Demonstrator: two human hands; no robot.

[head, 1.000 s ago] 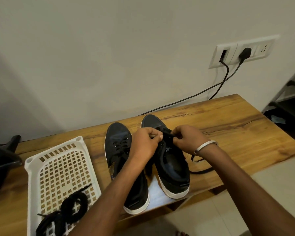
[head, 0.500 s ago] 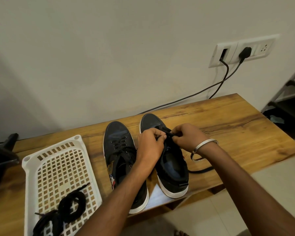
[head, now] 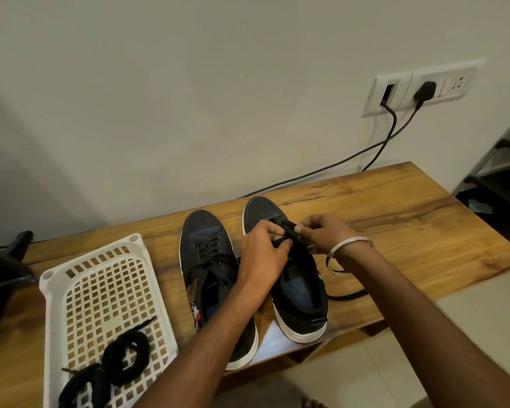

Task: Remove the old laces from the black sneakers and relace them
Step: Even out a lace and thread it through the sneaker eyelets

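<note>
Two black sneakers with white soles stand side by side on the wooden table (head: 395, 219), toes toward the wall. The left sneaker (head: 209, 260) is laced. Over the eyelets of the right sneaker (head: 295, 284) both hands meet: my left hand (head: 264, 254) and my right hand (head: 327, 234) each pinch a black lace (head: 287, 229) between fingertips. A loose length of that lace (head: 348, 296) trails on the table right of the shoe. Coiled black laces (head: 124, 354) lie in the white basket (head: 80, 278).
The perforated white basket sits at the table's left end. A dark object (head: 0, 269) stands at the far left edge. Two black cables (head: 336, 166) run from a wall socket (head: 418, 89) down behind the table. A metal rack (head: 501, 160) stands at right.
My hands stay at the right sneaker's eyelets; the fingers have shifted slightly along the lace. The view has moved a little.
</note>
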